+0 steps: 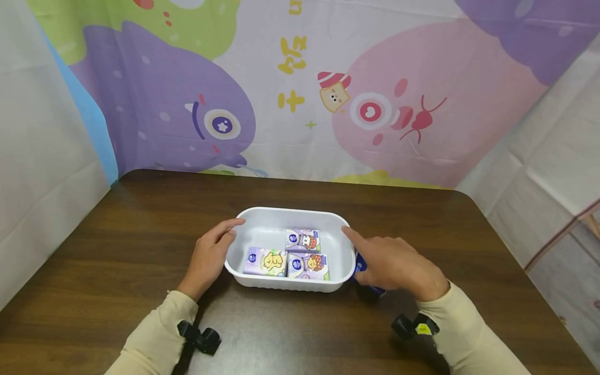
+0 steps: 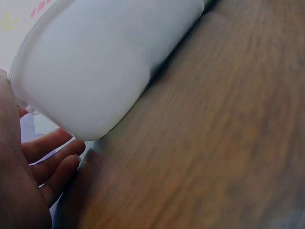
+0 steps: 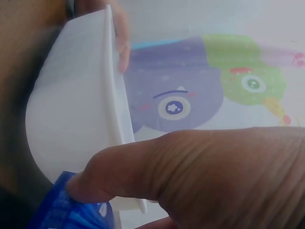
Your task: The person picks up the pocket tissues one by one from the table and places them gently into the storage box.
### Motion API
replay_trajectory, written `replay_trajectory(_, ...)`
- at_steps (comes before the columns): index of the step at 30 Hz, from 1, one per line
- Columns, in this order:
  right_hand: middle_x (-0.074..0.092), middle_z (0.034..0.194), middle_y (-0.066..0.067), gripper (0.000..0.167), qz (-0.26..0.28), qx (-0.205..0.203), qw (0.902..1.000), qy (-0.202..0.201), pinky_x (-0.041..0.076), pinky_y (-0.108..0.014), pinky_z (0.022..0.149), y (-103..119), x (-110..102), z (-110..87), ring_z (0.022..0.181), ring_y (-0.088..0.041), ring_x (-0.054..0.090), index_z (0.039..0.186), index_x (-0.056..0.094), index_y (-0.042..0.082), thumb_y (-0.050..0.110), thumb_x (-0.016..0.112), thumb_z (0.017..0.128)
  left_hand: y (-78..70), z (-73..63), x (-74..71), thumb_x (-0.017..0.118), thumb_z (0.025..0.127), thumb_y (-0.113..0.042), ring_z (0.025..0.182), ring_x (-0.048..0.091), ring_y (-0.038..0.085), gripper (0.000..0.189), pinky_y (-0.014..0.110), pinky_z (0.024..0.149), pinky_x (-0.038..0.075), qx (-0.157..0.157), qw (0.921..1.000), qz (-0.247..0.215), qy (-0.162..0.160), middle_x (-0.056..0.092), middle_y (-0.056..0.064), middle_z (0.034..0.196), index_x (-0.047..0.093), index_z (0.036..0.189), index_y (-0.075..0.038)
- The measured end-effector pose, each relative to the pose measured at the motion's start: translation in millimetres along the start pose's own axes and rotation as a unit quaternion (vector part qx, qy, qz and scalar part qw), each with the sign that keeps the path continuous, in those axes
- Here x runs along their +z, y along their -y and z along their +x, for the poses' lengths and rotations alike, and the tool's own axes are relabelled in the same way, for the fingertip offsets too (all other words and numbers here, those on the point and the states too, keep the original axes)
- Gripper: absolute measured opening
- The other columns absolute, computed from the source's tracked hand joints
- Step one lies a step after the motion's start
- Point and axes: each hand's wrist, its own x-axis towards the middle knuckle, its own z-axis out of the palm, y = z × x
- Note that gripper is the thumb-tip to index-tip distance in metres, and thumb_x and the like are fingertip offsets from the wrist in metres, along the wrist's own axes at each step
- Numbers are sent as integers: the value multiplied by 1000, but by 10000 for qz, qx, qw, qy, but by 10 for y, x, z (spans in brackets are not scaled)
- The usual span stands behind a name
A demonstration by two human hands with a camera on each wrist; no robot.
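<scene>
A white oblong plastic tub [image 1: 255,282] stands on the table, its rim upward. Inside lie three small printed packs: one with a yellow cartoon figure [image 1: 272,260], one to its right [image 1: 309,266], and one behind [image 1: 304,240]. My left hand [image 1: 211,255] is at the tub's left end, fingers extended along the rim and end wall. At the right end, my right hand [image 1: 398,263] holds a shiny blue plastic packet [image 3: 71,212] under its thumb, outside the tub. Its index finger points out over the rim. Most of the packet is hidden beneath the hand.
The brown wooden table [image 1: 290,333] has rounded far corners. A cartoon-printed cloth [image 1: 290,146] hangs behind its back edge, with pale cloth [image 1: 51,172] at the left side. A black wrist camera [image 1: 206,341] sits on the left sleeve, another [image 1: 405,327] on the right.
</scene>
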Motion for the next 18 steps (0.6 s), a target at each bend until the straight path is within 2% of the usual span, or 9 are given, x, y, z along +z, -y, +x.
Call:
replay_trajectory(4, 64, 90, -1, 90, 19, -69, 9998, -160, 50, -45, 69, -28, 3, 3, 72, -18, 55, 157, 30, 15, 32, 77, 83, 3, 0, 0, 50, 104, -21, 124, 53, 23, 30, 46, 103, 38, 19, 10000, -1, -2, 61, 6, 136, 68, 128, -18)
replay_trajectory(11, 65, 96, 0, 86, 139, 158, 9997, -116, 49, -41, 70, -62, 8, 42, 75, -17, 56, 157, 30, 16, 34, 75, 85, 4, -4, -7, 50, 104, -22, 125, 53, 22, 31, 46, 104, 38, -21, 10000, -3, 13, 60, 5, 136, 68, 129, -19)
replay_trajectory(18, 68, 103, -4, 80, 197, 243, 9986, -418, 51, -46, 69, -76, 27, 43, 76, -18, 59, 153, 37, 14, 39, 73, 86, 6, 0, -3, 50, 104, -23, 126, 52, 23, 31, 47, 105, 38, -43, 10000, -39, 34, 60, 4, 138, 67, 129, -19)
